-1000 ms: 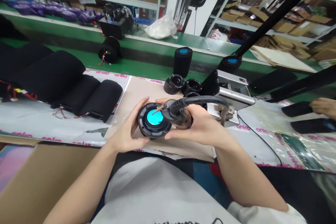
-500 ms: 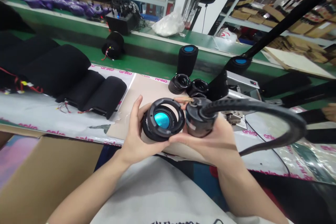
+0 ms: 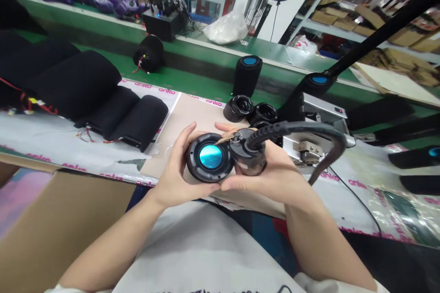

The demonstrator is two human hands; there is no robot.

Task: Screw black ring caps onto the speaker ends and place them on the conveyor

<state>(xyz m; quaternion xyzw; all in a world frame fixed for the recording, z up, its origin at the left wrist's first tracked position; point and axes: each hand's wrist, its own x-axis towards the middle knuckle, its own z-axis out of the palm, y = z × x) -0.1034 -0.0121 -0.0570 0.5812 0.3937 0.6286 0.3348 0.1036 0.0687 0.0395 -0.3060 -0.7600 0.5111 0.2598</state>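
Note:
My left hand [image 3: 175, 174] is curved around a round black speaker part [image 3: 210, 159] with a shiny blue disc at its centre. A black ring lies flat around the disc. My right hand [image 3: 275, 171] is wrapped around a black cylindrical power tool [image 3: 248, 153], with a thick black cable leaving its top end. Its working tip is hidden. My right fingers and thumb reach close to the speaker part's right side. Behind my hands stand loose black rings [image 3: 238, 107] and a black cylindrical speaker [image 3: 248, 75] with a blue top.
Black fabric-covered speaker bodies [image 3: 80, 84] with loose wires lie at left. A silver metal machine [image 3: 323, 116] stands at right, with a dark cable across the bench. A cardboard box [image 3: 65, 215] is at lower left. Behind runs a green conveyor [image 3: 192, 75].
The black ring, raised and tilted over the speaker part before, now lies flat on it. The tool has shifted slightly left, closer to the part, and its cable loop has narrowed.

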